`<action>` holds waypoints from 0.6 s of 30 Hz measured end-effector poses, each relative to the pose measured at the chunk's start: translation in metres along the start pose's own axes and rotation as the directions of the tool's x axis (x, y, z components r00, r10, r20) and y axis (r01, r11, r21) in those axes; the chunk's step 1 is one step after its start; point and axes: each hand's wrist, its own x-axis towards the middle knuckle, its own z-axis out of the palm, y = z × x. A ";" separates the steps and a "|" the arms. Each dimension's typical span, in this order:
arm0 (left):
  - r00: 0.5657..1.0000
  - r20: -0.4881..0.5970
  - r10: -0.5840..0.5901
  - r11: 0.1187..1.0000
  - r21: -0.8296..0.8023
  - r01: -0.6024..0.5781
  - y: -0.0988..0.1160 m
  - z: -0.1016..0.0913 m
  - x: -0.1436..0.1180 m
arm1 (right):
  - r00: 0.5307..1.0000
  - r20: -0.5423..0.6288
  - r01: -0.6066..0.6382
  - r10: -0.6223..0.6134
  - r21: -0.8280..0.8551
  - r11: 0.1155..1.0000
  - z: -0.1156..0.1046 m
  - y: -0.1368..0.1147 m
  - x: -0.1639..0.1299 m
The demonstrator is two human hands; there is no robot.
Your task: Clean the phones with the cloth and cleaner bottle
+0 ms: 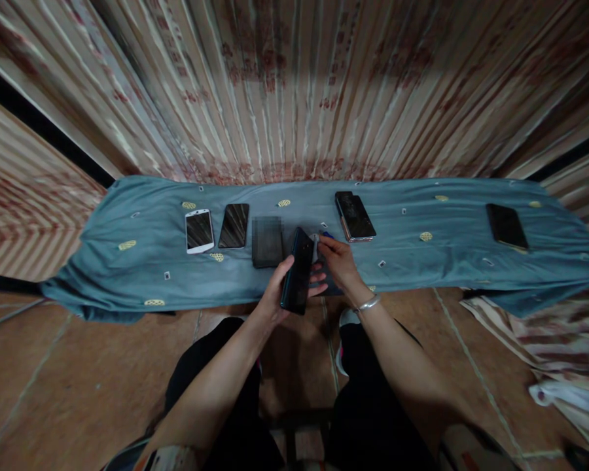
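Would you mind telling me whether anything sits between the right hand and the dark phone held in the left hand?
Nothing visible does. The left hand grips the dark phone upright, and the right hand is right beside its upper edge, pinching a small blue-tipped item there.

At the centre of the frame, the left hand [277,291] has its grip closed around a dark phone [298,271], tilted on edge above the near side of a teal cloth [422,261]. The right hand [341,261] is just beside the phone's top, fingertips pinching something small and blue [328,234]; I cannot tell what it is. On the cloth, left of centre, lie a white phone [199,230], a black phone [234,226] and a blurred dark slab [267,242]. Right of centre lies another phone [355,216], and one more [506,226] far right. A striped curtain [294,85] fills the top.
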 end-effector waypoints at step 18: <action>0.997 -0.053 0.062 0.992 0.112 -0.056 -0.002 -0.004 0.006 | 0.982 -0.039 0.175 -0.185 -0.187 0.967 -0.002 -0.006 -0.004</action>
